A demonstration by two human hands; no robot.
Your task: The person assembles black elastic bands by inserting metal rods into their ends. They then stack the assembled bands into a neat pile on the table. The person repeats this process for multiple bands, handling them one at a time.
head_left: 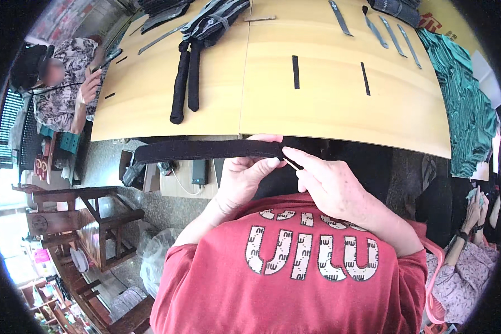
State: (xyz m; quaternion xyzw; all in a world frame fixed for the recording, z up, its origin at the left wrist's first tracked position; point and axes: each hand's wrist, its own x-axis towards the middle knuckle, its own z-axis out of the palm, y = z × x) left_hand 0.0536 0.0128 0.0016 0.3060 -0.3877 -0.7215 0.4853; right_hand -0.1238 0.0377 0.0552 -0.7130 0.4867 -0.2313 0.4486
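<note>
A long black fabric strip (200,150) stretches out to the left at the table's near edge, held level above my lap. My left hand (247,170) pinches it near its right end, thumb in front and fingers partly behind. Close beside that end, my right hand (323,178) is closed, with the index finger pointing at the fabric. A thin, pale, stick-like piece (293,163) shows between the right fingers and the strip; its kind is too small to make out.
Ahead on the yellow table (339,117) lie a dark fabric bundle (211,25) with two black straps and several thin grey strips (339,18). Teal fabric (462,106) is heaped at the right. A wooden stool (100,222) stands left. Other people sit far left and right.
</note>
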